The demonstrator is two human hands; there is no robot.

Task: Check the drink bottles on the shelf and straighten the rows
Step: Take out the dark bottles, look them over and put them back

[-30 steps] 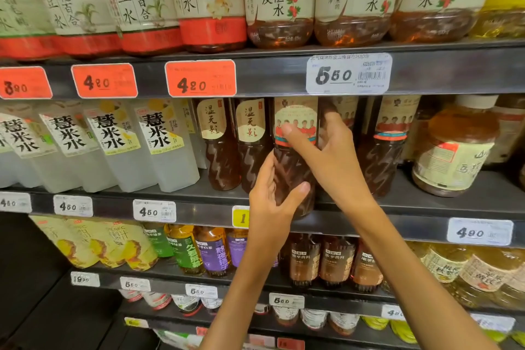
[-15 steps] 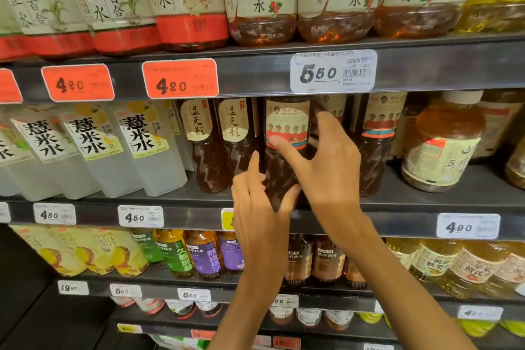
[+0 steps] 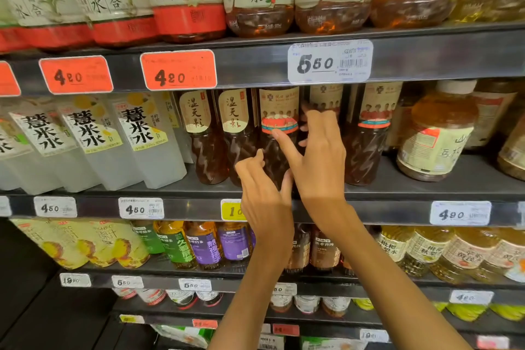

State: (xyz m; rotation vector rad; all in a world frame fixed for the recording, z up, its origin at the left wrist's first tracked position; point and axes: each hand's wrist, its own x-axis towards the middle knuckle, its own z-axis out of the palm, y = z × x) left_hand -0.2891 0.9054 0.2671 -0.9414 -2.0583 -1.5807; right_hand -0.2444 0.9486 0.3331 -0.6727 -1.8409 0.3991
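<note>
Two bare hands reach into the middle tier of a dark metal shelf [image 3: 426, 190], both at one dark brown tea bottle with a beige team-photo label [image 3: 279, 111]. This bottle stands upright at the front of the tier, between a dark brown bottle with a cream oval label [image 3: 237, 122] on its left and a matching team-label bottle [image 3: 375, 122] on its right. The right hand [image 3: 318, 162] wraps around the right side of the bottle: its thumb lies across the front just under the red label band, and its fingers curl behind the bottle. The left hand [image 3: 264, 199] sits lower, at the bottle's base; its fingers are loosely spread and its thumb touches the lower body, but whether it grips the bottle cannot be told. Left of the brown bottles stand cloudy white square bottles with black characters [image 3: 142, 139]. Right of them stands a squat amber bottle with a white cap [image 3: 437, 133]. A white price tag reading 5.50 [image 3: 329, 61] hangs on the shelf edge above.
</note>
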